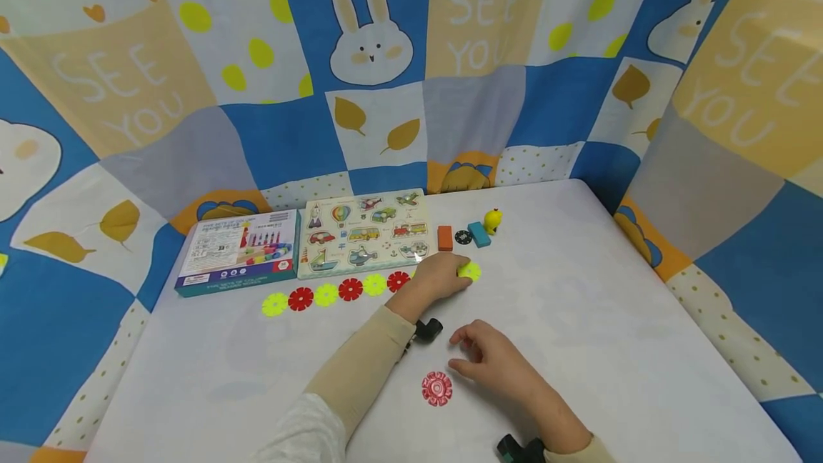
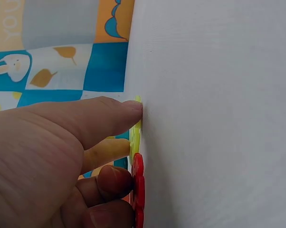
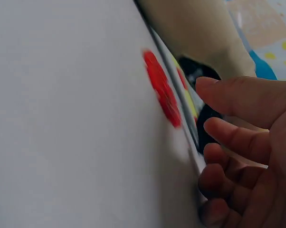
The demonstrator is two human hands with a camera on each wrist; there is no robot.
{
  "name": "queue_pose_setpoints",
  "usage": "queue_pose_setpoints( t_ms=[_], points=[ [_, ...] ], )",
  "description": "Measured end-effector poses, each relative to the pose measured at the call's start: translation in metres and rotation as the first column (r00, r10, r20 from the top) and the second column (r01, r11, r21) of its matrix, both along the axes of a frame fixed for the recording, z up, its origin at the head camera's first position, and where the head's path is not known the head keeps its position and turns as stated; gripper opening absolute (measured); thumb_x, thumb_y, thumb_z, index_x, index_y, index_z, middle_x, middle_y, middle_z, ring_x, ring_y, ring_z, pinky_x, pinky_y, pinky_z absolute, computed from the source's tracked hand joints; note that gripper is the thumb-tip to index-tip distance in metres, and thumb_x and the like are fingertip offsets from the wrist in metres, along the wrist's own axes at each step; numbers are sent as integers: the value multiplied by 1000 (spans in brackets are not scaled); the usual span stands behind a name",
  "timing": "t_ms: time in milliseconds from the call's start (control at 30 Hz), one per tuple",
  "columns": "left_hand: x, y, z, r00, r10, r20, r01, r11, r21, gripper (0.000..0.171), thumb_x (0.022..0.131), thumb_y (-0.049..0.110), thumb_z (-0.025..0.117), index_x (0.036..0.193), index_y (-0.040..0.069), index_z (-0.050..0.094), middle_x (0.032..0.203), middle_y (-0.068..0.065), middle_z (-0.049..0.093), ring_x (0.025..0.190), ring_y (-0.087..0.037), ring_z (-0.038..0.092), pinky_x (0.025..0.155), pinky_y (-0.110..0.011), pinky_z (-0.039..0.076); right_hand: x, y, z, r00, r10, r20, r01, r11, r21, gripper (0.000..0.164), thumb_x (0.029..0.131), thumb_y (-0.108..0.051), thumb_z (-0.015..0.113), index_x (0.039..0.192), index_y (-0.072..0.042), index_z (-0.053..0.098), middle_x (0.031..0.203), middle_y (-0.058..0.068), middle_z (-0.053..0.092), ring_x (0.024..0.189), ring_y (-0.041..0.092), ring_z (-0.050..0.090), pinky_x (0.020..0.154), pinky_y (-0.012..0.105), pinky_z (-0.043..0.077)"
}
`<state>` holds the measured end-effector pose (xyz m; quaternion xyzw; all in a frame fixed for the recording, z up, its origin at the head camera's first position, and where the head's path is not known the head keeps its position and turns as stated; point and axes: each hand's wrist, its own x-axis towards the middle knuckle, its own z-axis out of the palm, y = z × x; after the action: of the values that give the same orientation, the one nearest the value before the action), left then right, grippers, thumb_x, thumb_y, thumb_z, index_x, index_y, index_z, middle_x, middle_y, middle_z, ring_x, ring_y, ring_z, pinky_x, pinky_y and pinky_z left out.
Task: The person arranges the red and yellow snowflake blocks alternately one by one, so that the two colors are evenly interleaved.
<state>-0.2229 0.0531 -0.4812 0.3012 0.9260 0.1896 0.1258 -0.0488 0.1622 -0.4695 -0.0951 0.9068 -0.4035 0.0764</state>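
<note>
A row of flower-shaped plastic discs, yellow-green (image 1: pixel 326 295) and red (image 1: pixel 350 289) by turns, runs across the white table in the head view. My left hand (image 1: pixel 439 279) pinches the yellow-green disc (image 1: pixel 471 271) at the row's right end, thumb and index finger at its edges. In the left wrist view its other fingers curl beside a red disc (image 2: pixel 138 190); in the head view this hand hides part of the row. Nearer the front lies a single red disc (image 1: pixel 437 389). Just beside it hovers my right hand (image 1: pixel 498 361), fingers loosely bent and holding nothing.
Behind the row lie a boxed toy (image 1: pixel 234 252) and a picture puzzle board (image 1: pixel 366 231). Right of the board stand an orange block (image 1: pixel 445 238), a black round piece (image 1: pixel 463 237), a blue block (image 1: pixel 479 234) and a small yellow figure (image 1: pixel 492 221). Patterned cloth (image 1: pixel 386 127) surrounds the table.
</note>
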Motion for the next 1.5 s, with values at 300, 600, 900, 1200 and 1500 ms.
queue_pose_setpoints(
  t_ms=[300, 600, 900, 1200, 1500],
  points=[
    [0, -4, 2, 1000, 23, 0, -23, 1000, 21, 48, 89, 40, 62, 133, 21, 56, 125, 5, 59, 103, -12, 52, 91, -31, 44, 20, -32, -7, 978, 164, -130, -136, 970, 201, 34, 68, -38, 82, 92, -22, 64, 89, -13, 50, 74, 1, 48, 67, 23, 44],
    [2, -4, 2, 1000, 18, 0, -18, 1000, 14, 48, 89, 40, 62, 133, 21, 56, 125, 5, 59, 106, -11, 53, 92, -30, 43, 8, -25, 10, 967, 164, 194, -159, 986, -41, 21, 79, -20, 75, 88, -20, 57, 74, -8, 57, 66, 10, 54, 58, 25, 47],
    [1, -4, 3, 1000, 14, 8, -14, 1000, 4, 49, 88, 41, 62, 133, 22, 56, 124, 6, 60, 107, -13, 54, 91, -33, 44, -40, 29, 41, 974, -18, 224, 47, 991, -125, 42, 84, -7, 68, 125, -12, 59, 98, 7, 59, 78, 19, 61, 64, 30, 54],
    [0, 0, 0, 1000, -12, -1, 12, 1000, 5, 49, 89, 42, 61, 133, 22, 56, 125, 6, 59, 110, -12, 53, 92, -32, 44, -107, 91, 24, 934, -299, 197, 295, 954, 53, 54, 88, -16, 67, 138, -9, 48, 120, 17, 54, 107, 32, 51, 82, 36, 52],
    [1, -2, 0, 1000, -15, -22, 16, 1000, 14, 47, 89, 41, 62, 132, 21, 57, 124, 6, 60, 110, -13, 54, 92, -32, 44, -125, 97, -5, 899, -356, 255, 361, 932, 30, 58, 83, -31, 73, 134, -14, 51, 104, 12, 52, 95, 26, 48, 72, 27, 49]
  ],
)
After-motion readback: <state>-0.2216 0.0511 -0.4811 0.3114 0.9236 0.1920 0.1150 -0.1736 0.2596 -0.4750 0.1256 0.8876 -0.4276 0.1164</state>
